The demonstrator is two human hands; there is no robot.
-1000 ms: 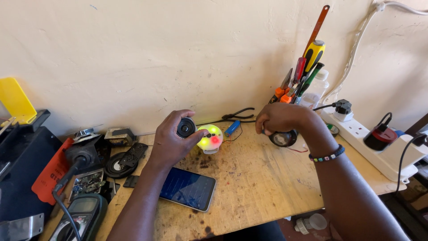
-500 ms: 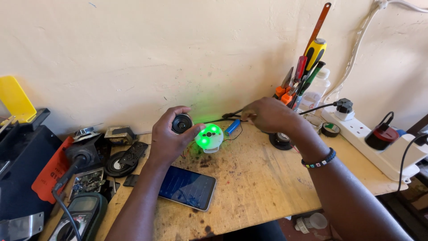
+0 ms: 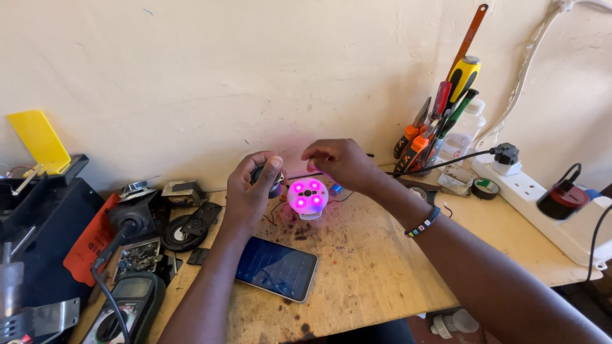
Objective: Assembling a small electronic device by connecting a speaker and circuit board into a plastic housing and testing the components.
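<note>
Scuffed wooden worktop [image 3: 382,267] runs to a cream wall. Nearest lies a smartphone [image 3: 276,268], a multimeter [image 3: 124,309] to its left. Beyond, the left hand [image 3: 250,191] has its fingers wrapped round a small black speaker [image 3: 266,176], while the right hand [image 3: 341,163] hovers with loosely curled, empty fingers over a round white module [image 3: 308,197]. It glows pink, so it is already powered; wires remain loose and the casing open.

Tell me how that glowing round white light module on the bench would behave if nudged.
The light module looks small and plastic, so probably light and easy to slide on the wooden bench. Thin wires run from it, so they may tug it back. Its rounded body could tip.
</note>
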